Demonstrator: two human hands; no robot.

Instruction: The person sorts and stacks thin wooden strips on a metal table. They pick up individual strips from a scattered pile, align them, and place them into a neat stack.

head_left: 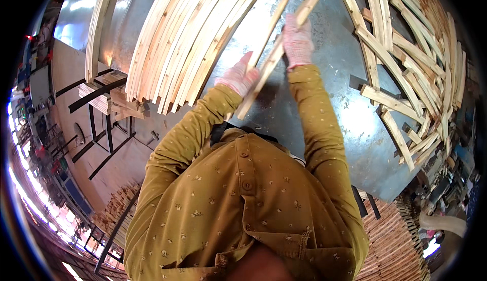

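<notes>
While both gloved hands work above a grey sheet-metal table (324, 124), the left hand (237, 78), in a pale pink knitted glove, rests its fingers against a long pale wooden slat (269, 32) that runs up and away from it toward the top of the view; whether those fingers close fully around the slat cannot be told, since the thumb side is hidden. The right hand (297, 41), in the same kind of glove, is clamped around a second long pale wooden slat (278, 53), gripping it about a third of the way down from its upper end, so that the slat's far end rises past the fist and its near end slopes down to just below the left hand. The two slats lie close together and nearly parallel, with the left hand tucked between them. Just to the left of the left hand, a neat row of curved-looking pale wooden slats (187, 37) lies side by side on the metal surface, their near ends level with the wrist. Well to the right of the right hand, a loose heap of shorter pale wooden pieces (411, 68) lies criss-crossed on the same table. Below both hands, mustard-yellow patterned sleeves (314, 124) reach up from the person's body.
</notes>
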